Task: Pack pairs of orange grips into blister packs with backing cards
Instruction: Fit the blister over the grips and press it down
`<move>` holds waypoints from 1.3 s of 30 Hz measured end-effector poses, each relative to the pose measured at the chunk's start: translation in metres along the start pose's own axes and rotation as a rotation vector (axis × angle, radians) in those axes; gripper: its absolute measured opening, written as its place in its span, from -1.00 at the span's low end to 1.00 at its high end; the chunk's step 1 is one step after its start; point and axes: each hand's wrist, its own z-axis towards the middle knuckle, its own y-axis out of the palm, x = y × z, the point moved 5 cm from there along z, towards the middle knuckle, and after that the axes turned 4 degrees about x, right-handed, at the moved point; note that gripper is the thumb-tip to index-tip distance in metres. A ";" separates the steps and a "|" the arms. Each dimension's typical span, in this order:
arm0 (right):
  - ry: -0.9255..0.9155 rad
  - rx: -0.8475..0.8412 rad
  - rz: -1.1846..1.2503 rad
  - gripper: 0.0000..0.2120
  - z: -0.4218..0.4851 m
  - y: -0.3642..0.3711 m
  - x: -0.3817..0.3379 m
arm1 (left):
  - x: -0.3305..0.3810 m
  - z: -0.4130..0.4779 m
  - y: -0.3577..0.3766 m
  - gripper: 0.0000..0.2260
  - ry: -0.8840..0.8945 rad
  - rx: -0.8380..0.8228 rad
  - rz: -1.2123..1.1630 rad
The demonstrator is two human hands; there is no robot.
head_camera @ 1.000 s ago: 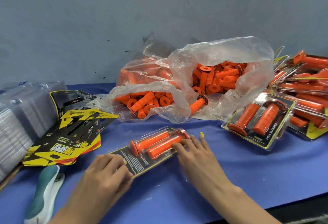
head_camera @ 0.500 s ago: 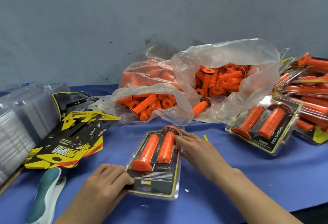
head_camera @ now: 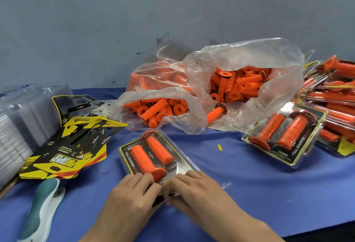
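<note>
From the head view, the blister pack lay near the middle of the blue table, tilted with its far end to the left. Its two orange grips sat side by side over the backing card. My left hand and right hand met at its near end, the fingers of both bent over that edge and holding it. The thumbs were mostly hidden, so I could not tell how far under they reached.

I judged the step to be closing the near edge. To do it well, I would press evenly along the whole rim, keep the card square inside, and avoid shoving the grips out of their pockets. A finished pack lay to the right. The bag of loose grips lay beyond, and spare backing cards lay to the left.
</note>
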 end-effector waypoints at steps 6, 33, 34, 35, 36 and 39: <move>0.049 -0.105 0.136 -0.91 -0.014 -0.003 0.036 | -0.014 -0.008 0.014 -0.84 0.056 -0.082 -0.197; 0.165 0.079 -0.272 -0.95 -0.012 -0.008 0.031 | 0.003 0.021 0.021 -0.77 -0.096 -0.116 -0.150; 0.159 0.100 -0.266 -0.92 -0.011 -0.007 0.028 | 0.004 0.022 0.020 -0.77 -0.099 -0.111 -0.151; 0.147 0.111 -0.267 -0.88 -0.009 -0.005 0.025 | 0.005 0.021 0.021 -0.77 -0.091 -0.107 -0.148; 0.144 0.116 -0.284 -0.86 -0.008 -0.003 0.024 | 0.006 0.020 0.022 -0.77 -0.077 -0.107 -0.140; 0.128 0.105 -0.300 -0.88 -0.008 0.003 0.028 | 0.004 0.013 0.025 -0.78 -0.045 -0.116 -0.101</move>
